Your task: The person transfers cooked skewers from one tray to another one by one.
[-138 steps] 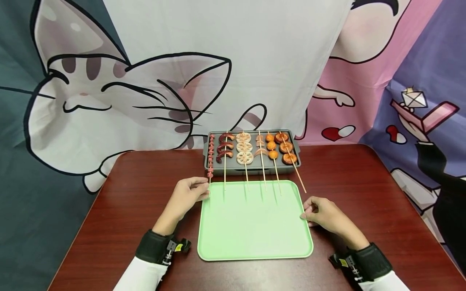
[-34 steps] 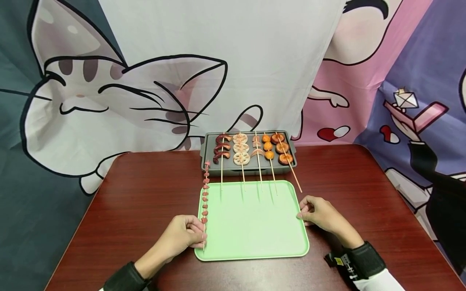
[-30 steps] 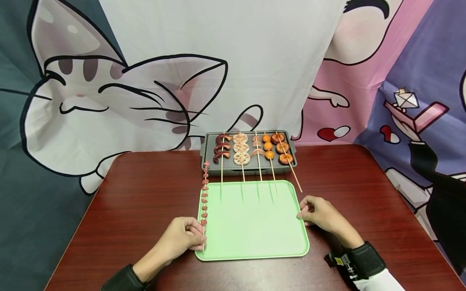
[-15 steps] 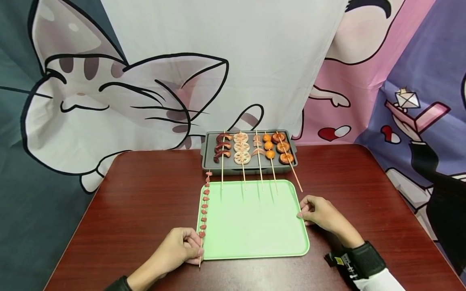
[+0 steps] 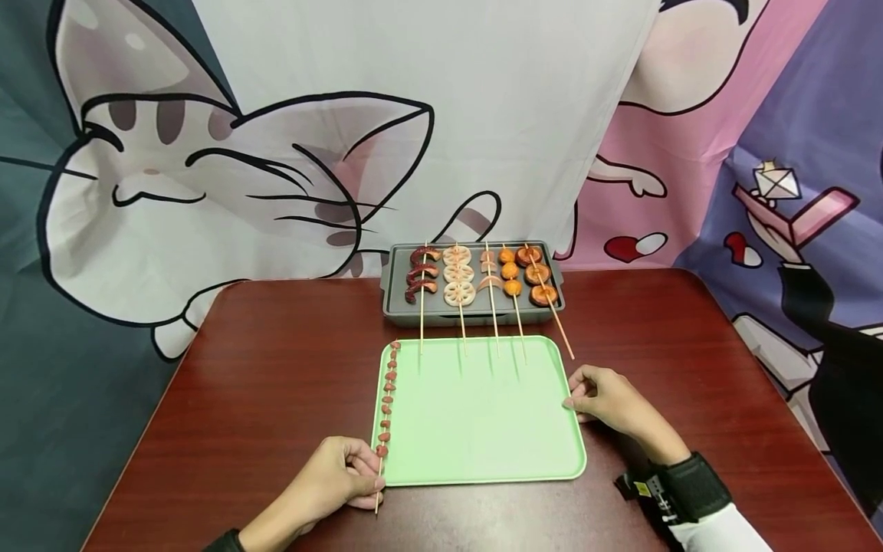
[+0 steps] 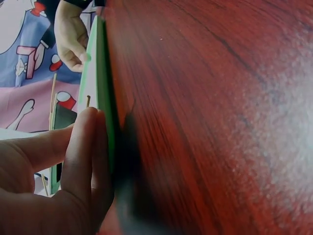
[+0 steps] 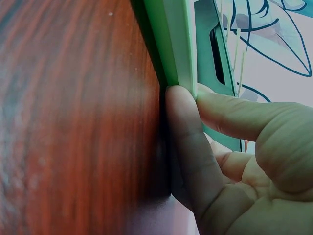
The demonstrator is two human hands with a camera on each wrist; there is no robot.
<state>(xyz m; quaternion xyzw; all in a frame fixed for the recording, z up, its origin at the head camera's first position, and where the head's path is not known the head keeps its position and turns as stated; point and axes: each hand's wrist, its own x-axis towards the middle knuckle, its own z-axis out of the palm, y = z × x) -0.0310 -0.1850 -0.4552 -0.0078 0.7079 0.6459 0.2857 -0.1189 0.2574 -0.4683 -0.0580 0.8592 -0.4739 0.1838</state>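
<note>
My left hand [image 5: 343,477] pinches the bare stick end of a skewer [image 5: 387,400] threaded with small reddish meat pieces. This skewer lies along the left rim of a light green tray [image 5: 476,406], its handle reaching past the near left corner. In the left wrist view, the stick's tip [image 6: 88,100] pokes out above my fingers. My right hand [image 5: 610,400] grips the tray's right rim, thumb on top and a finger beneath, as the right wrist view shows. Behind the tray, a grey grill pan [image 5: 441,313] bears several skewers, among them lotus root slices [image 5: 459,293] and orange balls [image 5: 512,288].
Skewer sticks [image 5: 497,337] stick out from the grill pan over the tray's far edge. A mushroom skewer [image 5: 543,295] slants toward the right. Brown wooden table [image 5: 290,360] surrounds the tray, and a printed cloth [image 5: 524,115] hangs behind it.
My left hand has drawn the meat skewer off the grill pan toward me, and its far end has come down onto the tray's left side. The right hand has stayed at the tray's rim.
</note>
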